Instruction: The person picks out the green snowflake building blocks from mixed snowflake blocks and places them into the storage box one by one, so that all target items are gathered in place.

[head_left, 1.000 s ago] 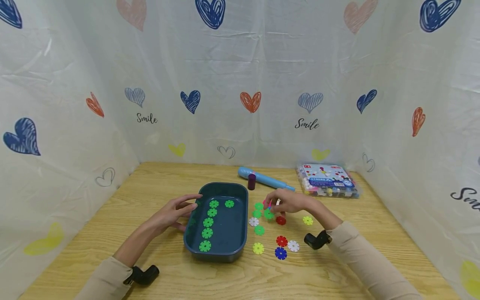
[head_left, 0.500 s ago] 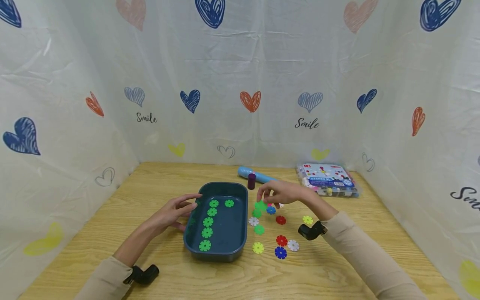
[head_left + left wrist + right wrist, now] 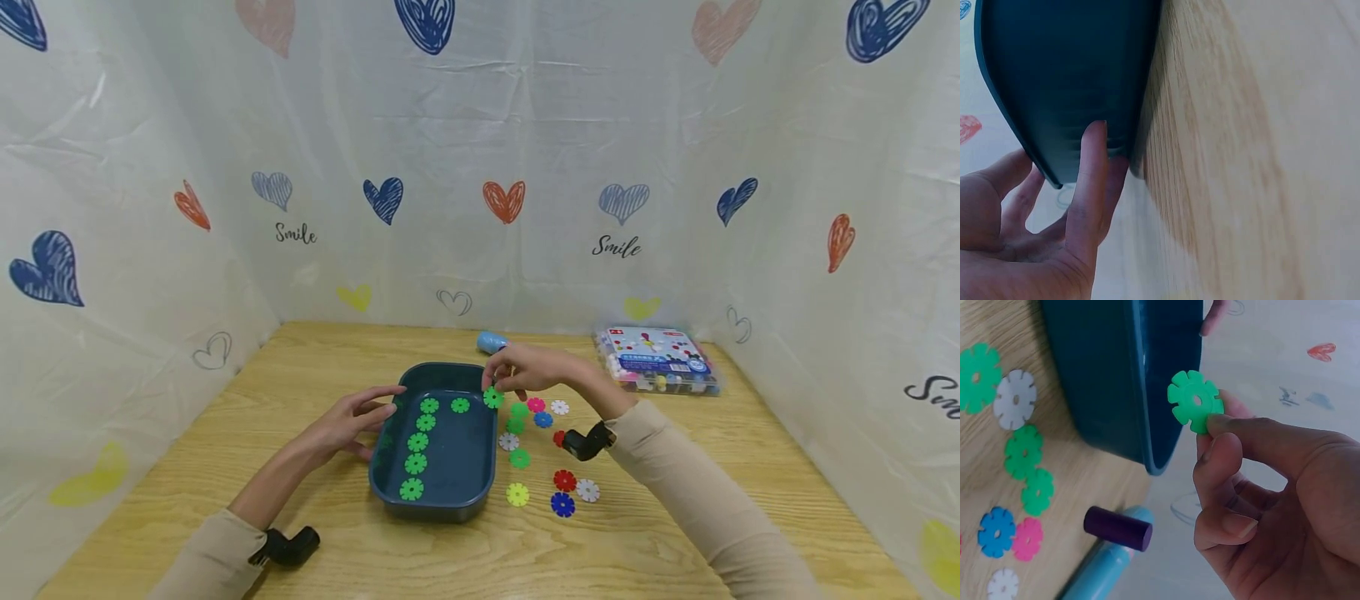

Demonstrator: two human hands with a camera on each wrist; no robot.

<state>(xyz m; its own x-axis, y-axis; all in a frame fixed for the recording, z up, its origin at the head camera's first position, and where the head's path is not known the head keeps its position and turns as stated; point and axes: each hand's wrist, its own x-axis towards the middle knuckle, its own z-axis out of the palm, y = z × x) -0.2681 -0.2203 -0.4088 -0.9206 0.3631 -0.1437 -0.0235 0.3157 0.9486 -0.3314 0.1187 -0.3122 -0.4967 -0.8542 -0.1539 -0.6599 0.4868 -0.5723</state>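
A dark blue-green tray (image 3: 453, 458) stands on the wooden table with several green interlocking discs (image 3: 416, 463) lying on its floor, most in a column along the left side. My left hand (image 3: 348, 425) rests its extended fingers against the tray's left wall and rim; the left wrist view shows a fingertip (image 3: 1093, 134) on the outer wall. My right hand (image 3: 531, 368) pinches one green disc (image 3: 1180, 395) between thumb and index finger, over the tray's right rim near the far corner. The right wrist view has this disc beside the rim, its notched face visible.
Right of the tray lie loose discs: green (image 3: 519, 459), white (image 3: 588, 491), yellow (image 3: 517, 494), red (image 3: 565, 481), blue (image 3: 562, 505) and pink (image 3: 536, 404). A purple cylinder (image 3: 1117, 529) and light blue rod (image 3: 491, 342) lie behind. A clear boxed set (image 3: 657, 362) sits at back right.
My right hand has moved left from among the loose discs to the tray's right rim, carrying a green disc picked up there. The left hand and tray stay put.
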